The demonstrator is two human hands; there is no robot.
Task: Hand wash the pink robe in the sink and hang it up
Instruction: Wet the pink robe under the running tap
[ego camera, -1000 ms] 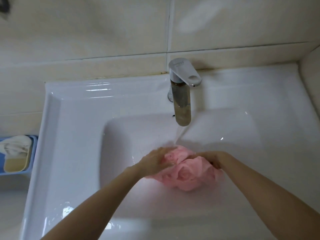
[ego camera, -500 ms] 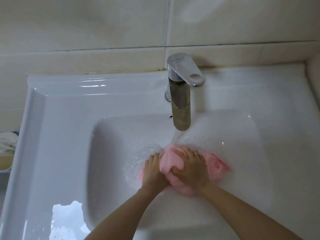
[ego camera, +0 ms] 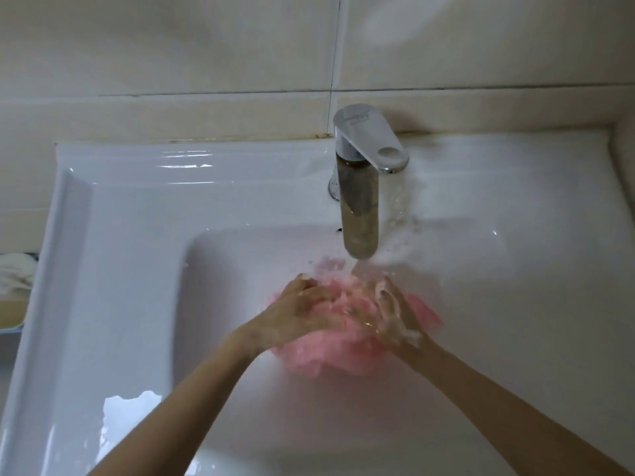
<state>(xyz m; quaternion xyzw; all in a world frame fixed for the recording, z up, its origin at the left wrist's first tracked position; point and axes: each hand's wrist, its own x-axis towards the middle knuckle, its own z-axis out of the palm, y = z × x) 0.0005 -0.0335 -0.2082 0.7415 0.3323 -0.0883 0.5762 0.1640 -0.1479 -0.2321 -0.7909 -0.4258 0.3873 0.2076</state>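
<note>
At the far left edge, a blue plastic tray (ego camera: 12, 329) holding a white cloth sat beside the white ceramic sink (ego camera: 113, 255).

Inside the basin, the left hand (ego camera: 302, 312) lay on the left side of the wet, bunched pink robe (ego camera: 330, 353), with its fingers curled into the fabric in a gripping hold. Motion blur softened the detail.

The pink robe rested on the basin floor, directly under the spout of the chrome single-lever faucet (ego camera: 360, 207), and water ran onto it.

The right hand (ego camera: 397, 316), streaked with suds, pressed against the right side of the bundle. Its fingers appeared extended rather than closed around the cloth.

Handling assessment:
- The robe was soft and limp, with no stiff edge to grasp.
- Soaked fabric was judged considerably heavier than dry fabric, and likely to sag and drip when lifted.
- Suds probably made the surface slippery, so a pinch on a single fold could slide off.
- The recommended hold was a full-hand gather on opposite sides of the bundle, squeezing inward.
- For hanging, the collar or shoulder area was judged the best hold, but could not be located within the bundle.
</note>
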